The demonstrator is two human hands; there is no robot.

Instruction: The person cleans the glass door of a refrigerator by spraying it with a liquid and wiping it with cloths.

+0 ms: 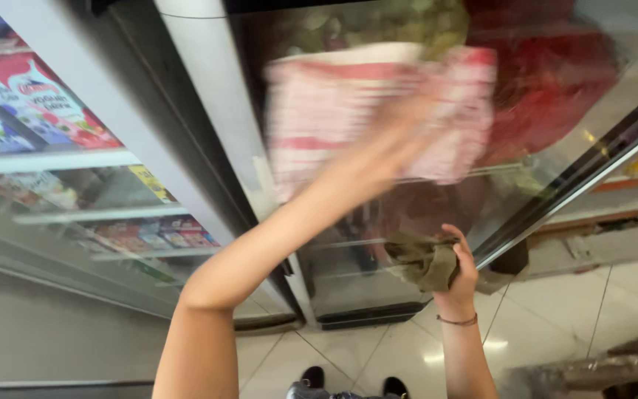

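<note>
Left hand [400,140] on one checked cloth [378,111], right hand [459,262] gripping one olive rag [426,260].

Bright, even light fills the frame. The pale tiled floor [555,310] at the lower right carries soft white glare spots. The glass refrigerator door [407,222] across the middle shows hazy reflections that wash out what lies behind it. Heavy motion blur smears the red-and-white checked cloth [378,111] and the left hand [400,140] at upper centre. The right hand [461,273] and its crumpled olive-green rag [426,262] are sharper. Straight edges lean and splay toward the corners.
</note>
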